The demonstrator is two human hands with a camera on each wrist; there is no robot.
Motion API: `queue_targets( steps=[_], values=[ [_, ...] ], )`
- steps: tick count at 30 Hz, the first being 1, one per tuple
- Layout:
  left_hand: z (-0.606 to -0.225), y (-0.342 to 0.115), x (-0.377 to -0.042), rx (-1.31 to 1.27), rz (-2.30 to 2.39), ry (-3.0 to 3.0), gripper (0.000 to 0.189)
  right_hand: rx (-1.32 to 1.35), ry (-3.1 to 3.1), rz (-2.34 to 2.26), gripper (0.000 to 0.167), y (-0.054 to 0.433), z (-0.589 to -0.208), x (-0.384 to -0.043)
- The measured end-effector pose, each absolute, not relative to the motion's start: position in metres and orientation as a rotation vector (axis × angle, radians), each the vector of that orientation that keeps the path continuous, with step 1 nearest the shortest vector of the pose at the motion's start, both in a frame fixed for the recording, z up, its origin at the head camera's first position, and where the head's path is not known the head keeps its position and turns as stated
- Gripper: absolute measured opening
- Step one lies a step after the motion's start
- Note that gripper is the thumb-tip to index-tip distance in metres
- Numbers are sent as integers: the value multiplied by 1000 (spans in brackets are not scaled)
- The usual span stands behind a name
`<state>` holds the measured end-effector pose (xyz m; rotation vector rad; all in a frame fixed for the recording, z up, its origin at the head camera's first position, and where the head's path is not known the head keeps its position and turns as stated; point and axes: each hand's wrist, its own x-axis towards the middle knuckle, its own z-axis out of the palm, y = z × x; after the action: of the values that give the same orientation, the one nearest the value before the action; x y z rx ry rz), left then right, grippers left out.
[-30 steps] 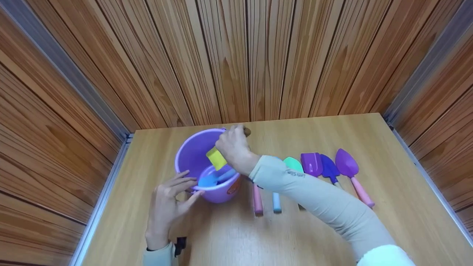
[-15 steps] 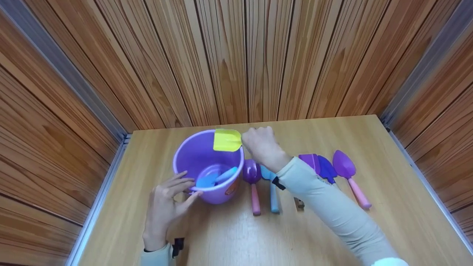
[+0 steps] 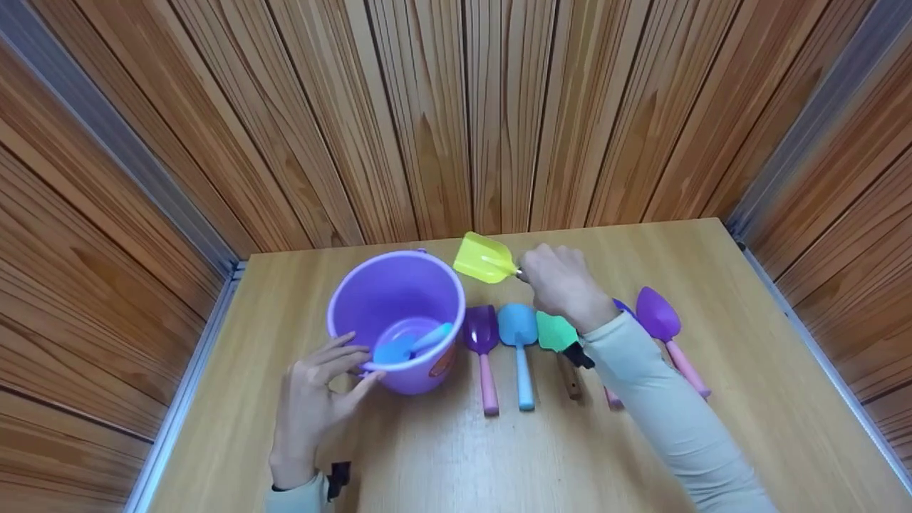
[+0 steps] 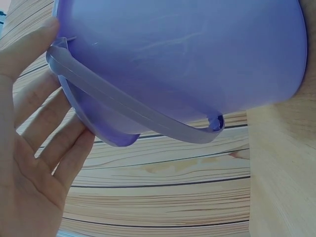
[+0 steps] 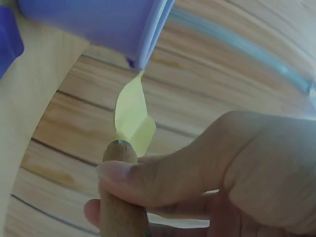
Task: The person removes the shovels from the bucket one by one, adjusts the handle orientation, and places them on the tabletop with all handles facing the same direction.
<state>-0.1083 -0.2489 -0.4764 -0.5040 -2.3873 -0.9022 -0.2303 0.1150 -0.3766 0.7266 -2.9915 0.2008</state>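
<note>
My right hand (image 3: 566,285) grips the brown wooden handle (image 5: 118,207) of a yellow toy shovel (image 3: 486,258), its blade pointing left, just beyond the bucket's right rim in the head view. The purple bucket (image 3: 392,285) stands upright at the left of the table. At its near-left rim my left hand (image 3: 313,399) holds on, thumb on one side and fingers on the other; the left wrist view shows this beside the bucket's handle (image 4: 133,108). Inside the bucket lies a small blue shovel (image 3: 395,349).
Right of the bucket, toy shovels lie in a row: a dark purple scoop (image 3: 482,328), a light blue one (image 3: 519,328), a green one (image 3: 556,331) and a purple one (image 3: 657,313). My right forearm covers others. Wood-panelled walls (image 3: 456,114) enclose the table (image 3: 442,463).
My right hand has lifted the yellow shovel out of the bucket and carried it rightward past the rim. My left hand keeps its place at the rim.
</note>
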Motion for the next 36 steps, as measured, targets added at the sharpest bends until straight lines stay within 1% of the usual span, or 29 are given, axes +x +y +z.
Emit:
queue_targets(
  steps=[2,8,12,15,19,24,29,36],
  values=[
    [-477,-249,-107,-491,-910,-2395,29,709,-2990,266,27,126,-383,-233],
    [-478,-248,-106,-467,-924,-2408,29,625,-2979,507,12,157,-405,-237],
    [-477,-247,-108,-496,-910,-2389,28,531,-2966,672,11,176,-422,-235],
    [-476,-246,-109,-509,-901,-2380,29,460,-2949,713,17,193,-436,-232],
    [-477,-244,-109,-508,-904,-2385,29,375,-2978,783,34,217,-450,-222],
    [-477,-243,-109,-493,-922,-2388,29,225,-3035,912,47,242,-465,-207],
    [-476,-244,-108,-506,-912,-2379,28,111,-3015,905,50,255,-481,-207],
    [-476,-246,-107,-486,-896,-2401,28,-18,-2995,1023,49,261,-499,-205]
  ],
)
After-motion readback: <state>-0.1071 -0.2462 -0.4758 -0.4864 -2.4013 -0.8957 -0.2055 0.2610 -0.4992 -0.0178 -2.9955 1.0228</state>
